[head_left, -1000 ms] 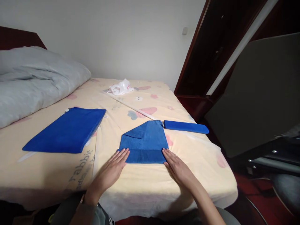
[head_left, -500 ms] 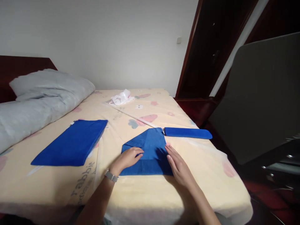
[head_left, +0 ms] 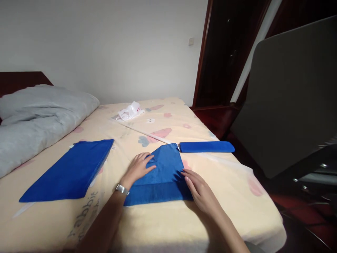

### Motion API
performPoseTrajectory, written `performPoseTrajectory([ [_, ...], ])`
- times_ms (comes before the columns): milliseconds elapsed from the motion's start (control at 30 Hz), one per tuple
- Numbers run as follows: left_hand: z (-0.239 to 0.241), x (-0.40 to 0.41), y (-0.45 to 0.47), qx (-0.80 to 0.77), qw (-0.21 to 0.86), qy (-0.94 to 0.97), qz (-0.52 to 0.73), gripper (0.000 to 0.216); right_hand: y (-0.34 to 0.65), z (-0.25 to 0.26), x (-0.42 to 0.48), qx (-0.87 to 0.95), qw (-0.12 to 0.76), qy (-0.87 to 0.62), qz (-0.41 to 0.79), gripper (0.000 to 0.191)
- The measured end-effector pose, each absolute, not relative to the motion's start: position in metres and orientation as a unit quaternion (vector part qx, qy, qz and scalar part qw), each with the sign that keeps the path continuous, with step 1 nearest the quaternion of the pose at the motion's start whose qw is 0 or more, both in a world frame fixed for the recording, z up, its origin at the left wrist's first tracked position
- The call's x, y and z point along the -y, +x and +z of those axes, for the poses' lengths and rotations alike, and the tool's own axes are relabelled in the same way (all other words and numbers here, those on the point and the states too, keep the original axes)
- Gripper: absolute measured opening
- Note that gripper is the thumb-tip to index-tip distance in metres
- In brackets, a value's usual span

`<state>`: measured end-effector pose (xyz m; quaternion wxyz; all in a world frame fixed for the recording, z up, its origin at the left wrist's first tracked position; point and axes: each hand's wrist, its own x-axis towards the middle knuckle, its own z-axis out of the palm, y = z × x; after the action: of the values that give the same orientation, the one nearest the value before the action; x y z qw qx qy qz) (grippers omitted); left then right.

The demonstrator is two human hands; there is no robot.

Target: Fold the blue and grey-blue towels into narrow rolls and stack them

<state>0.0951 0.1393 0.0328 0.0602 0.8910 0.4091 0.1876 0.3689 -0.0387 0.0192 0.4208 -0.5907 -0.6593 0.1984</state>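
Note:
A partly folded blue towel (head_left: 164,172) lies near the bed's front edge, its far end shaped to a point. My left hand (head_left: 139,167) rests on the towel's left folded corner, fingers curled and pinching the flap. My right hand (head_left: 198,189) lies flat at the towel's right edge, fingers stretched and together, pressing the cloth. A watch sits on my left wrist (head_left: 121,189).
A flat folded blue towel (head_left: 70,170) lies to the left. A rolled blue towel (head_left: 206,147) lies behind on the right. A white plastic bag (head_left: 129,110) sits farther back. Grey duvet (head_left: 39,116) at left, dark chair back (head_left: 289,98) at right, on the yellow bedsheet (head_left: 158,221).
My left hand moved from the towel's front left corner up onto its left fold and closed on the flap. My right hand shifted slightly along the right edge. The camera swung left.

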Motion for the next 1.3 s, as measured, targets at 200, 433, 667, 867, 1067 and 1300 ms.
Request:
performPoseTrajectory([
  [200, 0.038, -0.165, 0.115, -0.429, 0.156, 0.877, 0.148, 0.031, 0.366, 0.021, 0.042, 0.665, 0.415, -0.582, 0.216, 0.040],
  [433, 0.060, -0.231, 0.089, -0.508, 0.097, 0.839, 0.172, 0.018, 0.376, 0.021, 0.045, 0.654, 0.419, -0.588, 0.225, 0.038],
  [667, 0.052, -0.237, 0.074, -0.545, 0.005, 0.811, 0.215, 0.035, 0.374, 0.021, 0.038, 0.655, 0.416, -0.592, 0.218, 0.039],
  [867, 0.019, -0.193, 0.067, -0.423, 0.010, 0.895, 0.142, 0.050, 0.370, 0.014, 0.036, 0.686, 0.389, -0.595, 0.154, 0.038],
  [1067, 0.020, -0.162, 0.029, -0.492, -0.002, 0.858, 0.148, 0.058, 0.356, 0.011, 0.037, 0.766, 0.321, -0.554, 0.057, 0.042],
  [1300, 0.038, -0.010, 0.079, -0.300, -0.012, 0.948, 0.106, 0.048, 0.322, 0.015, 0.039, 0.828, 0.282, -0.483, 0.035, 0.046],
])
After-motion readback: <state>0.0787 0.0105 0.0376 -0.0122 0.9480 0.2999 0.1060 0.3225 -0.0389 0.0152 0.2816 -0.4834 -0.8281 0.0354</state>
